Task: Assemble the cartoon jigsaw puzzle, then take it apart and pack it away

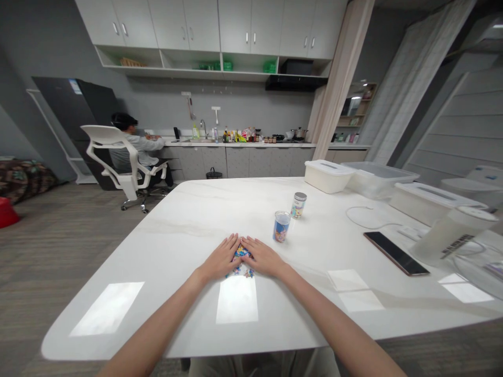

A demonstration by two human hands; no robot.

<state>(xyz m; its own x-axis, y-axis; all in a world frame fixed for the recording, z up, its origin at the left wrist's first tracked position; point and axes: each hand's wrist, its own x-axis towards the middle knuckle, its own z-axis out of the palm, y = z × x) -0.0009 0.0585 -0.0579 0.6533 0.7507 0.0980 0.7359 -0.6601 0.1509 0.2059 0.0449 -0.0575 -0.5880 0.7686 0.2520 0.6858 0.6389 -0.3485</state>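
A small heap of tiny multicoloured pieces, which look like jigsaw puzzle pieces, lies on the white table. My left hand rests flat along the heap's left side, fingers stretched out. From the right, my right hand lies flat against it in the same way. The fingertips of both hands nearly meet at the far side, and part of the heap is hidden under them. Just beyond my right hand stands an open blue printed can. Behind it is a second printed can with a grey lid.
On the right lie a phone, a large whitish cylinder and a white cable. Lidded plastic boxes line the far right edge. Across the room, a person sits in a white chair by the kitchen counter.
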